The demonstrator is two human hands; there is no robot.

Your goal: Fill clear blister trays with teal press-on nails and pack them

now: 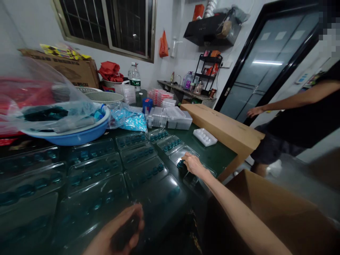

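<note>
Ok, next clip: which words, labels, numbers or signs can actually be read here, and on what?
Nothing can be read clearly.
Cardboard carton: dark printed lettering, too blurred to read.
Plastic water bottle: label too small to read.
Yellow printed packets: print too small and blurred to read.

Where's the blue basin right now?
In the head view, the blue basin sits at the left of the green table, just behind the rows of clear plastic trays and beside a clear bag of blue pieces.

Workshop with clear blister trays (136,154)
</note>
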